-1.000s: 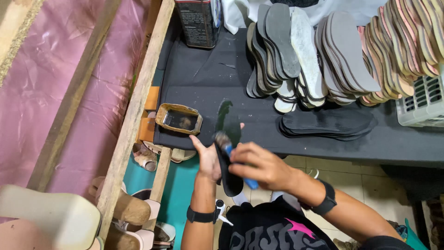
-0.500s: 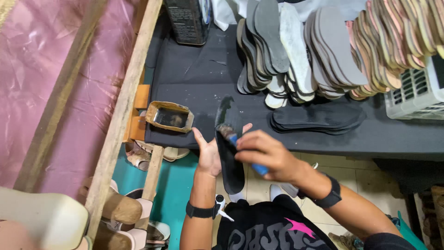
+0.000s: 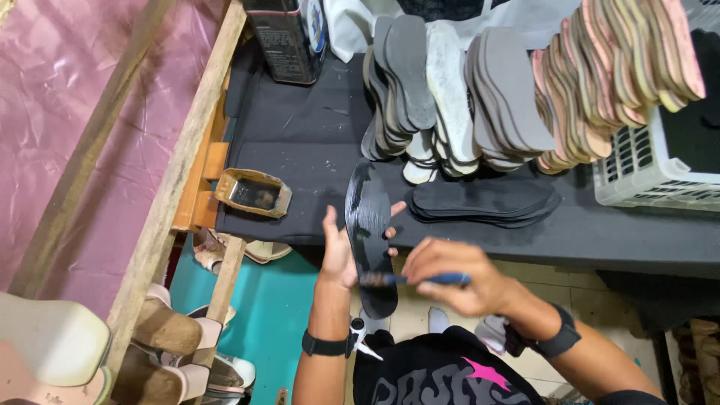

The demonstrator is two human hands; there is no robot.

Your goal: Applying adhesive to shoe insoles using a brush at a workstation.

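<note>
My left hand (image 3: 339,251) holds a black shoe insole (image 3: 369,232) upright from behind, its surface shiny and wet. My right hand (image 3: 456,276) grips a blue-handled brush (image 3: 420,280) whose bristles touch the lower part of the insole. A small rectangular glue tin (image 3: 253,193) sits on the black tabletop to the left of my hands. A flat stack of black insoles (image 3: 487,199) lies on the table just beyond my right hand.
Rows of grey, white and tan soles (image 3: 480,90) stand on edge at the back. A white plastic basket (image 3: 660,165) is at the right, a dark metal can (image 3: 286,37) at the back left. Wooden beams (image 3: 176,187) and sandals (image 3: 161,345) lie at left.
The brush has travelled from the top of the insole down to its lower part. My left hand has tilted the insole so more of its length shows.
</note>
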